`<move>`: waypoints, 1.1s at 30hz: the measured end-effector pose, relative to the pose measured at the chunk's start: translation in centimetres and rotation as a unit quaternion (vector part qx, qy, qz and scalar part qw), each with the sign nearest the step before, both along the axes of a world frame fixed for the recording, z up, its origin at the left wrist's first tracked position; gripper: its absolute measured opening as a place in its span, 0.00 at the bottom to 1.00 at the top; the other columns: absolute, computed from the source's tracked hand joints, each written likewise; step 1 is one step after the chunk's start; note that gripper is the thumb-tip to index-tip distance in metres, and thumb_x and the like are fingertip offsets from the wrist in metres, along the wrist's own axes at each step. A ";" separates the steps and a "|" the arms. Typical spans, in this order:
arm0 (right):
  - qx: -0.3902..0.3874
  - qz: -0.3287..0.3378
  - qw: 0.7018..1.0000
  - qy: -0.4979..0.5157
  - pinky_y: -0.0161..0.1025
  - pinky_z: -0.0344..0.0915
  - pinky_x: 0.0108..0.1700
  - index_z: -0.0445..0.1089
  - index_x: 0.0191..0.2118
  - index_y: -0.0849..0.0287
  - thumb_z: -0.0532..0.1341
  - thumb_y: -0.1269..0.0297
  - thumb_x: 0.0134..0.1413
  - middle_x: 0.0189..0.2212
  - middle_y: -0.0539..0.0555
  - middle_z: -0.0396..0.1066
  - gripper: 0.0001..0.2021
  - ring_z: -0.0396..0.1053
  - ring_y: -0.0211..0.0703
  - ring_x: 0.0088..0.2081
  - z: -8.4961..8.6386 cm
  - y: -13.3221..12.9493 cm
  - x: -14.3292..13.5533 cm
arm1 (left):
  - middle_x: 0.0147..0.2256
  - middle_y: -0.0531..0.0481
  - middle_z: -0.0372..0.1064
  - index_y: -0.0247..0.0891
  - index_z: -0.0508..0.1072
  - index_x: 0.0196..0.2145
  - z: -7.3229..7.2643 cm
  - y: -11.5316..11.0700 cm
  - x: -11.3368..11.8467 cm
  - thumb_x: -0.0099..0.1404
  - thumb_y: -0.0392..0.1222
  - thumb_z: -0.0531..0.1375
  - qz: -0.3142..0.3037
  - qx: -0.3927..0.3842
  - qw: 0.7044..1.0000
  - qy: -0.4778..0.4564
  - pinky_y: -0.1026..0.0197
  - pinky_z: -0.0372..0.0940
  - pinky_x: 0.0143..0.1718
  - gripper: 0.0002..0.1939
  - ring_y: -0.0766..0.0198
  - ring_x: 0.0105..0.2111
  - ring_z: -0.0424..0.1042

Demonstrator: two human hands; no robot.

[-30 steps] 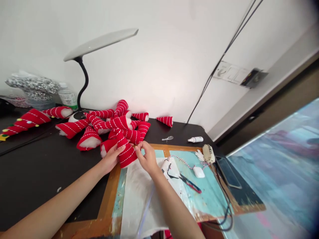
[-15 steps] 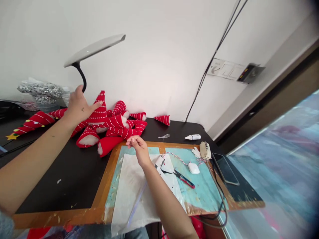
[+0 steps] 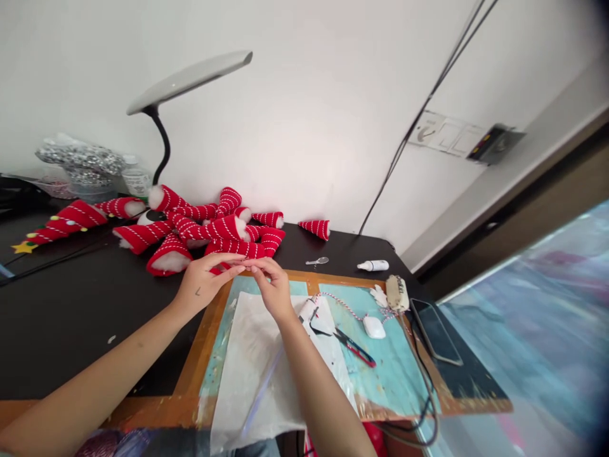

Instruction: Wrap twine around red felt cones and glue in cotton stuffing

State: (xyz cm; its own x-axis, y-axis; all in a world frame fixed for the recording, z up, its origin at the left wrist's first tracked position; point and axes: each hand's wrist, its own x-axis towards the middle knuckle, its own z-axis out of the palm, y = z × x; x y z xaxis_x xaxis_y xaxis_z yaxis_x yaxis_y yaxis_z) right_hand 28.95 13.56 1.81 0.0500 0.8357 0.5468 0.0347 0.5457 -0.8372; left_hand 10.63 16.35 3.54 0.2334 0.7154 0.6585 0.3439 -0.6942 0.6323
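My left hand (image 3: 205, 279) and my right hand (image 3: 272, 285) meet at the fingertips above the mat's left edge. Both pinch at one spot; whatever is between the fingertips is too small or hidden to name. Red fabric shows between the left thumb and fingers, but I cannot tell if it is touched. Just behind lies a heap of red cones (image 3: 209, 230) with white stitched stripes, several showing white stuffing at the open end. Under the right wrist are a white sheet (image 3: 252, 355) and a white glue gun (image 3: 307, 309). Beside it lie snips (image 3: 356, 348) with red and black handles.
A desk lamp (image 3: 190, 79) rises behind the heap. Left lies a decorated red cone (image 3: 71, 225) with a yellow star. On the right are a small plastic spoon (image 3: 318, 261), a white tube (image 3: 373, 265), a white case (image 3: 373, 327), a phone (image 3: 435, 330) and cables.
My left hand has come away from the red cone near the lamp, moving right and nearer to meet my right hand's fingertips. That cone no longer stands upright. The view has shifted slightly.
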 end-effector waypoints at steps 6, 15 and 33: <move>0.014 -0.013 0.998 -0.054 0.41 0.70 0.41 0.85 0.40 0.49 0.66 0.61 0.64 0.36 0.54 0.82 0.08 0.76 0.46 0.37 -0.7 0.0 -0.1 | 0.38 0.48 0.85 0.42 0.85 0.41 -1.2 0.7 -1.2 0.77 0.52 0.61 -0.011 0.097 0.994 0.056 0.57 0.78 0.44 0.16 0.58 0.38 0.83; -0.026 -0.022 0.994 -0.105 0.40 0.69 0.39 0.85 0.40 0.50 0.64 0.61 0.64 0.37 0.54 0.83 0.10 0.77 0.46 0.37 -1.1 0.2 0.0 | 0.41 0.48 0.84 0.41 0.83 0.44 -1.2 1.2 -2.2 0.81 0.44 0.56 -0.024 0.177 0.969 0.173 0.57 0.73 0.43 0.16 0.58 0.40 0.81; -0.206 0.030 0.978 -0.010 0.40 0.69 0.41 0.84 0.42 0.50 0.64 0.65 0.57 0.38 0.51 0.83 0.11 0.73 0.42 0.34 -2.7 1.6 0.4 | 0.38 0.49 0.83 0.44 0.81 0.37 -1.9 1.0 -1.9 0.76 0.42 0.58 0.103 0.147 0.969 0.170 0.52 0.68 0.37 0.12 0.55 0.36 0.79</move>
